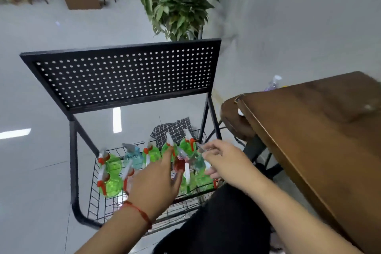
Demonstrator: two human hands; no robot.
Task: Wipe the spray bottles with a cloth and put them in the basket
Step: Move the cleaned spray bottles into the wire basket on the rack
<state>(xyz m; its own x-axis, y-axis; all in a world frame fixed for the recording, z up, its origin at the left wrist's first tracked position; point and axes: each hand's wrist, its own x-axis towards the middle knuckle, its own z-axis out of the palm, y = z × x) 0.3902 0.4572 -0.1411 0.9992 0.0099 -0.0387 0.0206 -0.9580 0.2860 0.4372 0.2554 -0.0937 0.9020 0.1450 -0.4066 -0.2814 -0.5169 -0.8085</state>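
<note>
The left hand (154,181), fingers stretched out and holding nothing, reached over the wire basket (97,198) beside the right hand (224,163), which pinched a pale blue spray bottle (196,161) just above the basket, with a red bottle (179,164) between the hands, green bottles (112,185) left of and beyond them, and a checked cloth (173,130) farther back.

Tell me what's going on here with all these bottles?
A person is loading spray bottles into the wire basket of a black rack. The right hand grips a pale blue bottle at the basket's right side. The left hand, fingers straight, reaches among the green bottles standing inside. A checked cloth lies at the back of the basket. One purple bottle sits beyond the wooden table.
</note>
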